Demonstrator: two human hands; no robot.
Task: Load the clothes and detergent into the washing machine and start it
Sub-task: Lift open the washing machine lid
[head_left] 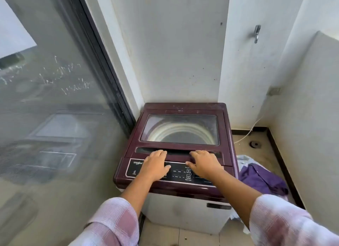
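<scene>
Both flat, gripping nothing: left hand (156,166) and right hand (205,166) on closed lid (180,130), opening step, next hook and lift.

We spot washing machine (183,214) tucked in corner: top-loader, maroon top, white body, front facing us. Lid (180,130) down, lying flat, big dusty glass window in maroon frame; through glass we make out pale rings of drum. Handle recess (178,151) runs along lid's near edge. Control panel (180,172) at front: dark strip, white icons, brand mark at left. Clothes (260,179) heaped on floor just beside machine's right side: crumpled purple piece in front, pale piece (244,159) behind.
</scene>
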